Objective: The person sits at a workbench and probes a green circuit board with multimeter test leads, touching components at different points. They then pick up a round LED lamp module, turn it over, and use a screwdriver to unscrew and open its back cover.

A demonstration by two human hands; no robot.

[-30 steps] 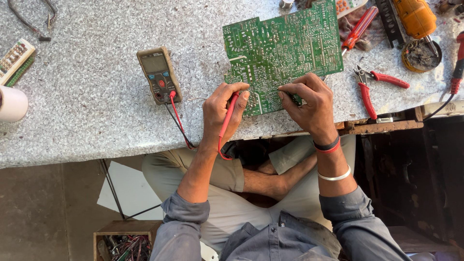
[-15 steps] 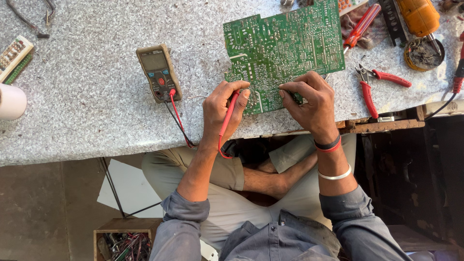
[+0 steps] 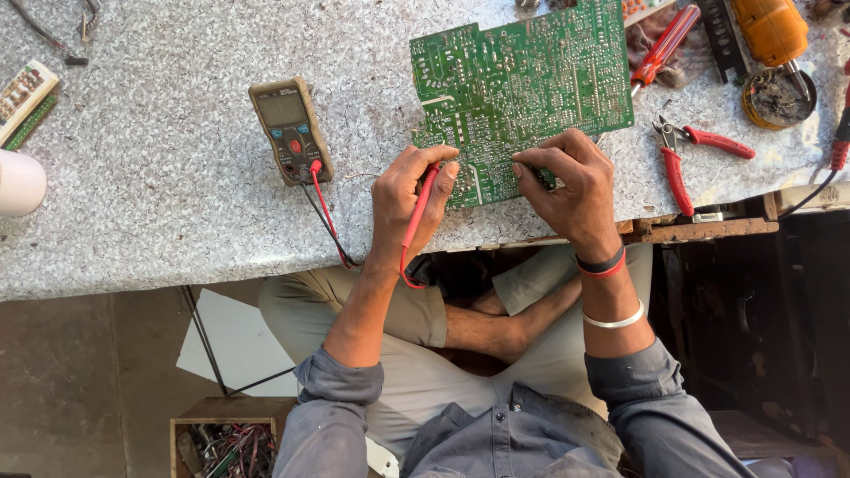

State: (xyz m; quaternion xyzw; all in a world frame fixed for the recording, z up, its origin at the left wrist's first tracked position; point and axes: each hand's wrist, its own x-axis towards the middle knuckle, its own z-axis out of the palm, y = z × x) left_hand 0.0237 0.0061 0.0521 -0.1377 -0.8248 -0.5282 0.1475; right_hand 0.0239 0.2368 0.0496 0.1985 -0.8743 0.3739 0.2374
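A green circuit board [image 3: 522, 84] lies solder side up on the speckled stone table [image 3: 159, 230]. My left hand [image 3: 407, 208] grips a red test probe [image 3: 423, 199], its tip at the board's near left edge. My right hand [image 3: 567, 190] pinches a second probe, mostly hidden by the fingers, against the board's near edge. A red lead and a black lead [image 3: 328, 221] run from the probes to a grey-brown multimeter [image 3: 290, 128] left of the board.
Red-handled pliers [image 3: 686, 159] lie right of the board. At the far right sit a red screwdriver [image 3: 664, 44], an orange tool [image 3: 770, 26] and a round tin [image 3: 777, 97]. A white cup [image 3: 18, 181] stands at the left edge. A box of parts [image 3: 226, 438] sits on the floor.
Both hands stay on the board's near edge with only slight shifts of the probes. Nothing else has moved.
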